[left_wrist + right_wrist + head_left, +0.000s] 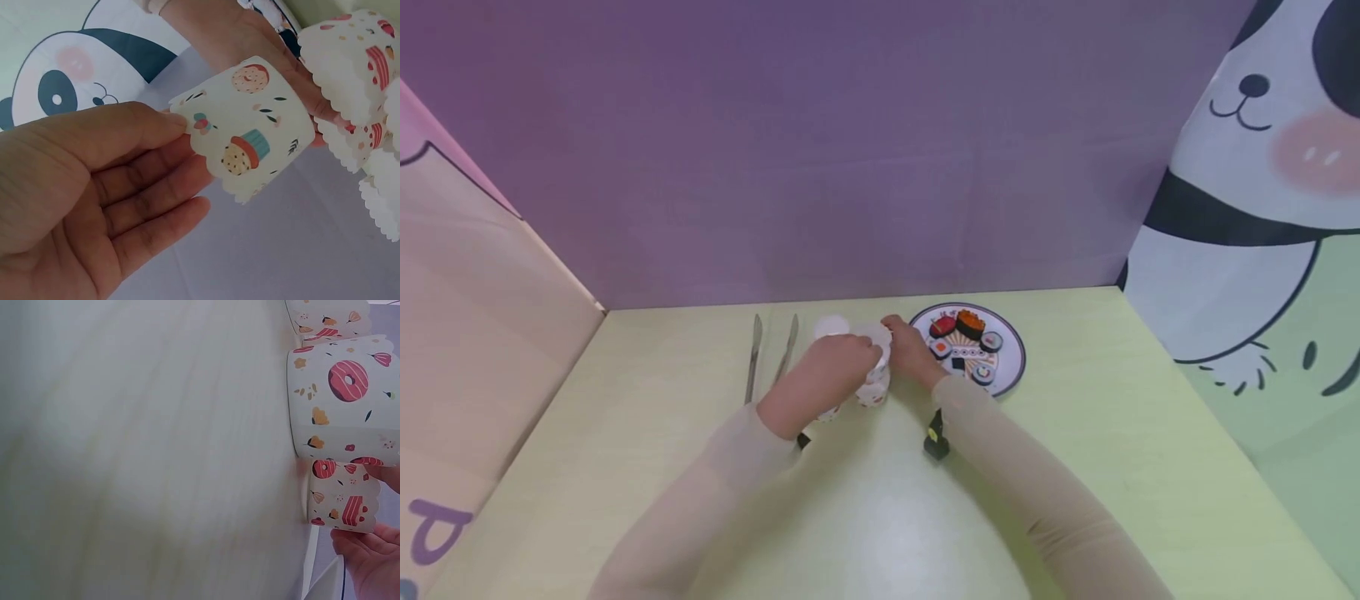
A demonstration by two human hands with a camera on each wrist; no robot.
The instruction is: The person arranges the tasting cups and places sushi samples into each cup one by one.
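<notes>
Between thumb and fingers, my left hand (831, 367) pinches the scalloped rim of a white paper baking cup (256, 128) printed with a cupcake and a cookie. My right hand (913, 350) is close on the other side; its fingers grip a small paper baking cup (344, 494), partly hidden from the head view. In the right wrist view, a larger-looking paper cup (344, 400) with a pink doughnut print stands beside it on the table. More printed cups (350, 62) show at the right in the left wrist view.
Two table knives (754, 358) lie left of the cups. A round plate (1019, 358) with sushi pieces stands behind my right forearm. A purple wall (865, 167) closes off the table's back edge, and the pale table (865, 517) extends toward me.
</notes>
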